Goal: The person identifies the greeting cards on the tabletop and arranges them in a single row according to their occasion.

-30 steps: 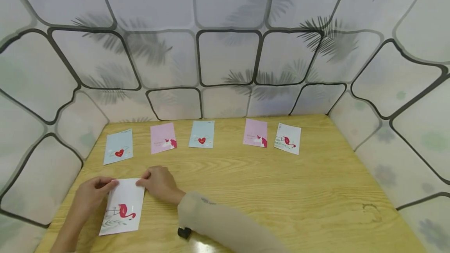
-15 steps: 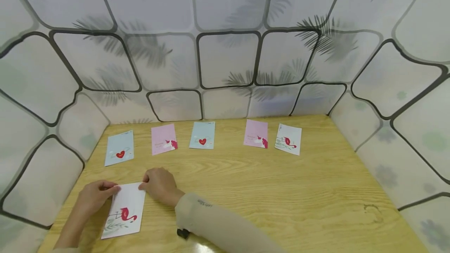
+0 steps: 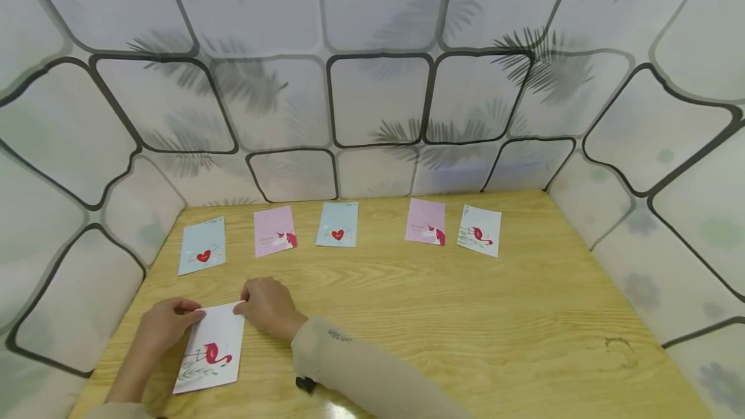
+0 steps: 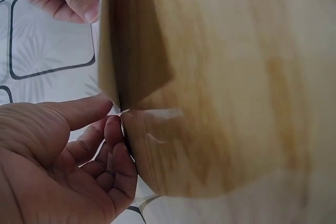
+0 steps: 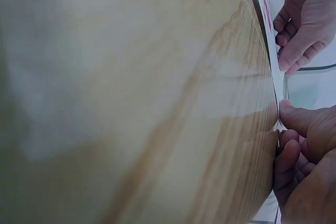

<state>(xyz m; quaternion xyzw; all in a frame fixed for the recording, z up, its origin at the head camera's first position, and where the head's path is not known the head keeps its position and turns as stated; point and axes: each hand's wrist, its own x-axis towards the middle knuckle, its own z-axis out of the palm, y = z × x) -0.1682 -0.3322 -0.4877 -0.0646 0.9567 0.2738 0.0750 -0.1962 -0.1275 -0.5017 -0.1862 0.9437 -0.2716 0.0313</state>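
A white card with a red flamingo and grey-green leaves (image 3: 212, 348) is at the front left of the wooden table, between both hands. My left hand (image 3: 165, 323) pinches its far left corner between thumb and fingers. At the far right corner, my right hand (image 3: 269, 306) pinches the same card. In the left wrist view the left hand (image 4: 68, 156) has its thumb at the card's edge, fingers curled beneath. Seen edge-on in the right wrist view, the card (image 5: 269, 40) lies close over the table, with the right hand (image 5: 310, 150) at its corner.
Along the back of the wooden table (image 3: 465, 328) lie a blue heart card (image 3: 202, 244), a pink unicorn card (image 3: 275, 231), another blue heart card (image 3: 337, 224), another pink unicorn card (image 3: 425, 222) and a smaller-looking white flamingo card (image 3: 479, 230). Patterned walls (image 3: 378, 99) enclose the table.
The hands and the flamingo card shift slightly right and downward in the head view, partly with the camera's own motion. Both hands keep their hold on the card.
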